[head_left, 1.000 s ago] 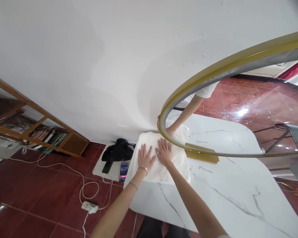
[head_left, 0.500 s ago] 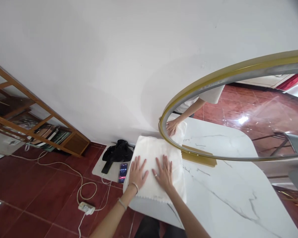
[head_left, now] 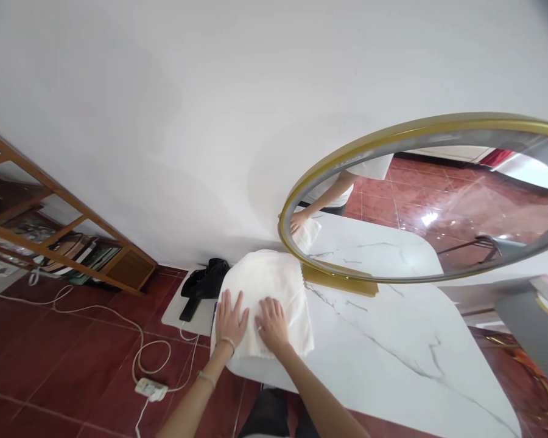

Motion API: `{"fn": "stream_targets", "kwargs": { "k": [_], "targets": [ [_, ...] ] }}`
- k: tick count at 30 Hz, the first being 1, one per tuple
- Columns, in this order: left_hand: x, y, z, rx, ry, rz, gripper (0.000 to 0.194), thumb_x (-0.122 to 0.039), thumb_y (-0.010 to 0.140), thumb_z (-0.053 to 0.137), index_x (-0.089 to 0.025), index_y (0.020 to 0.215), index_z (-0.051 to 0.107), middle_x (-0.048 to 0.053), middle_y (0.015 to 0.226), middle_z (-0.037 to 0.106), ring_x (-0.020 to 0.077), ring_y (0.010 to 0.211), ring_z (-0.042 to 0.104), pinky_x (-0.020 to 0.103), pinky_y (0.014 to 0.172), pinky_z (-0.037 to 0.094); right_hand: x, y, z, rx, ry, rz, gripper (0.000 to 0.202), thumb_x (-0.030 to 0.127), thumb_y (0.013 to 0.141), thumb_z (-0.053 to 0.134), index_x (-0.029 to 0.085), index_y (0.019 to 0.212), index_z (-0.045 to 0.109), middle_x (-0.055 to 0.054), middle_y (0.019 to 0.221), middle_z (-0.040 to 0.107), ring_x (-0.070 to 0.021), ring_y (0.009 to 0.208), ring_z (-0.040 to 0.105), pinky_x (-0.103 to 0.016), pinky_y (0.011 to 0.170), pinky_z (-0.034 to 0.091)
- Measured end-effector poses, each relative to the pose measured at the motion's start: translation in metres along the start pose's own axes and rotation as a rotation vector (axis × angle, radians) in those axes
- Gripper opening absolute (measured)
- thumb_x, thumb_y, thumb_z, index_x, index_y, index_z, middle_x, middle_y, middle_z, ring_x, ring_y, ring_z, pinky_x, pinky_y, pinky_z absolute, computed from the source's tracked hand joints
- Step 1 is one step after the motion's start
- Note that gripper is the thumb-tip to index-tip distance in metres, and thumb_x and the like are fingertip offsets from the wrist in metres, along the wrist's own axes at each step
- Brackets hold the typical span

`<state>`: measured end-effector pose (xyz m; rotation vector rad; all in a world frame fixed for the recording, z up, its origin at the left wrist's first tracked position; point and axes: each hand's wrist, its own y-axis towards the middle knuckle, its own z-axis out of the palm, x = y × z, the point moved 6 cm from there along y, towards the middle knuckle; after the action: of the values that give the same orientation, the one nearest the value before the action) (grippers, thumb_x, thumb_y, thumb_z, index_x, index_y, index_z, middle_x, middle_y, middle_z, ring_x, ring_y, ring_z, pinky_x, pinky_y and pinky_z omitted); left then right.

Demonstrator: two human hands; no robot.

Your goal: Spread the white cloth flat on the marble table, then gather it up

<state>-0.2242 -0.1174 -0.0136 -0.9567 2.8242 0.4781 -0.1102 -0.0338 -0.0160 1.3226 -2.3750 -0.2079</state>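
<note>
A white cloth lies on the left end of a white marble-patterned table. Its right part is creased, and its left side reaches the table's rounded edge. My left hand rests flat on the cloth's left part with fingers stretched. To the right, my right hand lies on the cloth with slightly bent, parted fingers and a ring on one of them. Both palms face down and neither hand grasps anything.
A gold-rimmed oval mirror stands on the table against the wall. Left of the table, a low white surface holds a black bag and a dark phone. A power strip with cables lies on red tiles near a wooden shelf.
The cloth and both hands have shifted left along the table, and the cloth's right side has creased. My right hand's fingers have bent a little. The lit phone is now mostly hidden.
</note>
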Motion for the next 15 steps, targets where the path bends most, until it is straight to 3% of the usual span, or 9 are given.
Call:
{"fn": "stream_targets", "kwargs": {
  "k": [3,6,10,15],
  "targets": [
    [-0.004,-0.056,-0.014,-0.109,0.005,-0.028,0.057,-0.031,0.092,0.039,-0.023,0.147,0.022,0.011,0.157,0.002,0.0332,0.143,0.011,0.053,0.109,0.029,0.019,-0.048,-0.019,0.039,0.027,-0.174,0.058,0.038,0.09,0.046,0.018,0.143,0.034,-0.01,0.147,0.038,-0.0282,0.136,0.031,-0.046,0.108,0.031],
    [-0.028,-0.09,-0.02,-0.147,0.011,-0.002,0.064,-0.028,0.092,0.04,-0.025,0.148,0.01,0.01,0.157,-0.001,0.0343,0.143,0.011,0.056,0.11,0.025,0.013,-0.085,-0.037,0.088,0.032,-0.213,0.067,0.035,0.089,0.047,0.02,0.148,0.02,-0.008,0.153,0.025,-0.0285,0.14,0.024,-0.048,0.11,0.029],
    [-0.074,-0.095,-0.01,-0.122,-0.007,0.087,0.069,-0.025,0.089,0.044,-0.026,0.148,0.007,0.01,0.157,0.001,0.0338,0.142,0.015,0.055,0.11,0.026,-0.018,-0.115,-0.05,0.068,-0.051,-0.091,0.065,0.034,0.089,0.045,0.023,0.148,0.019,-0.008,0.152,0.028,-0.0282,0.138,0.029,-0.049,0.108,0.031],
    [-0.136,-0.078,0.014,-0.03,-0.078,0.26,0.071,-0.027,0.088,0.048,-0.023,0.148,0.012,0.011,0.157,0.004,0.0309,0.142,0.018,0.049,0.112,0.026,-0.062,-0.148,-0.062,-0.122,-0.083,0.199,0.059,0.036,0.089,0.048,0.025,0.144,0.032,-0.009,0.147,0.039,-0.0305,0.133,0.037,-0.052,0.105,0.032]
  ]
}}
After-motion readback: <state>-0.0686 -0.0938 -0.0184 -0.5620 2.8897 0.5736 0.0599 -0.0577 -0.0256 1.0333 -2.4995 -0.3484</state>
